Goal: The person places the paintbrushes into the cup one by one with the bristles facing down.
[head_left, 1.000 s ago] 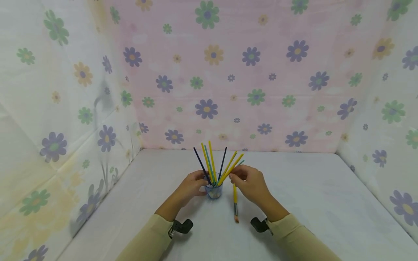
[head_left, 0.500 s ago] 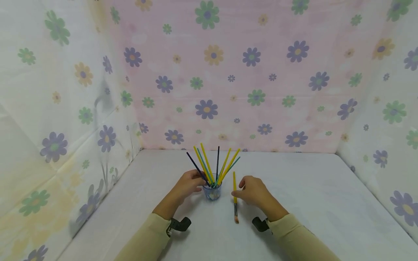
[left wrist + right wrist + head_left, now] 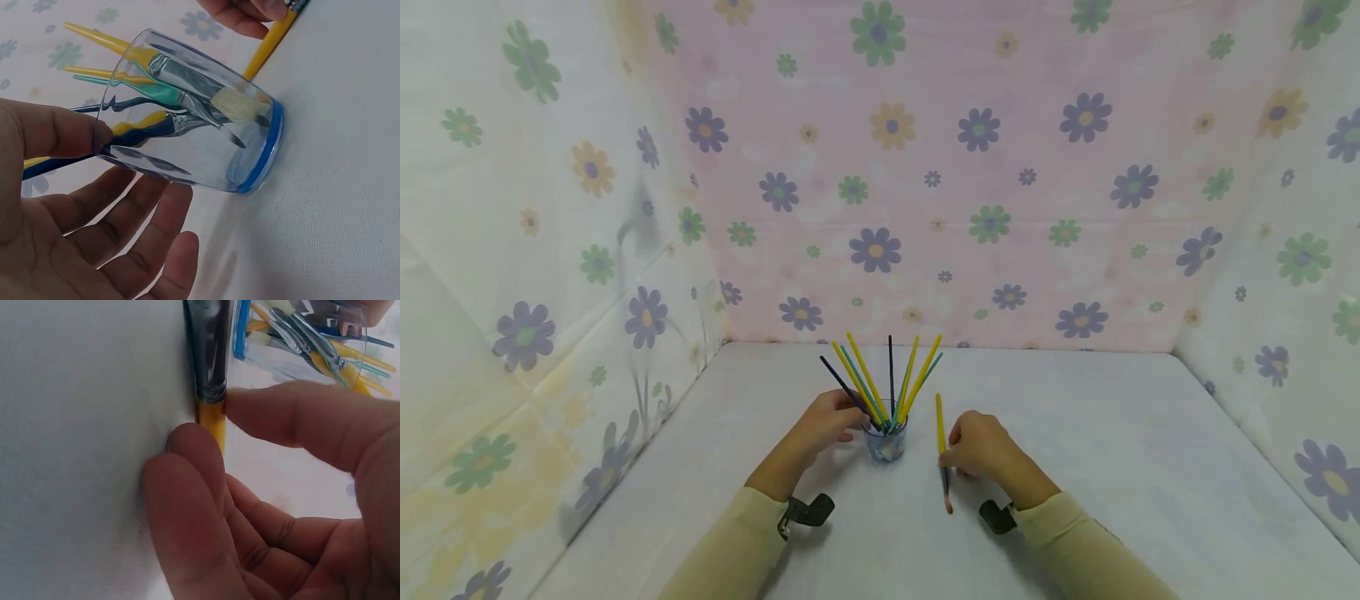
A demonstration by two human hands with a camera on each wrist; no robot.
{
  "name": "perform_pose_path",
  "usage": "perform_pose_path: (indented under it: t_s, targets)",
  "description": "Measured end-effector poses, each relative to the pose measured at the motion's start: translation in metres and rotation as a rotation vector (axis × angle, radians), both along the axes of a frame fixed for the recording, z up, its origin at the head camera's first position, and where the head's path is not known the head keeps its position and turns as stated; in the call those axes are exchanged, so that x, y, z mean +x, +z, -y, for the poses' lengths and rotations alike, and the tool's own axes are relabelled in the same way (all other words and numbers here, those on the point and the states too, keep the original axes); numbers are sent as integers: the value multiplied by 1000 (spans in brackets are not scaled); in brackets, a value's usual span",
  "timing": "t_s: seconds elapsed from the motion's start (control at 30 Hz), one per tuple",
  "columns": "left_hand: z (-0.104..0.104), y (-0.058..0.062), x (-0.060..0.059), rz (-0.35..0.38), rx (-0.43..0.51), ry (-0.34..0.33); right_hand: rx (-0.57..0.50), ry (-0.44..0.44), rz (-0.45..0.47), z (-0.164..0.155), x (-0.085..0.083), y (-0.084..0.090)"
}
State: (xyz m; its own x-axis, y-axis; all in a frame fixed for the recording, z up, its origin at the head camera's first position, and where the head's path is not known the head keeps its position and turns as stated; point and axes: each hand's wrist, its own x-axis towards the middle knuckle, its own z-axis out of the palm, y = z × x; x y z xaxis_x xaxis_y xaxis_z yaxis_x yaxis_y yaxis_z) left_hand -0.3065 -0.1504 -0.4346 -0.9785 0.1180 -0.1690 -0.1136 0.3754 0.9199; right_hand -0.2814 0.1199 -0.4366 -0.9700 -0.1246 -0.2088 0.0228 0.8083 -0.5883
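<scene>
Yellow paintbrush [image 3: 942, 446] now lies pinched between thumb and fingers of the right hand [image 3: 977, 446], which has dropped to the table [image 3: 1112, 467]. Left hand [image 3: 826, 421], fingers loosely spread, thumb touching, has kept beside the glass cup [image 3: 885, 440].

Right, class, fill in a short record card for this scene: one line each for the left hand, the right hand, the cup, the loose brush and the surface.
left hand: left hand touches the side of the cup, fingers relaxed
right hand: right hand pinches the loose brush near its metal collar
cup: clear cup with a blue base, upright, holding yellow, teal and dark brushes, bristles down
loose brush: yellow brush beside the cup, apart from it, bristles towards the person
surface: white table, flowered cloth behind
</scene>
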Motion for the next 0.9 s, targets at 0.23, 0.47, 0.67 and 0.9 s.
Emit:
perform_pose_path:
  t_s: [0.23, 0.47, 0.67, 0.9]
  targets:
    - [2, 3, 2, 46, -45, -67, 32, -3, 10, -2, 0, 0]
    - [1, 3, 5, 159, 102, -147, 49, 2, -2, -1, 1, -1]
    - [0, 3, 8, 202, 186, -219, 11, -2, 14, -5, -2, -1]
    - [1, 4, 9, 212, 254, -281, -110, -38, 39, -14, -8, 0]
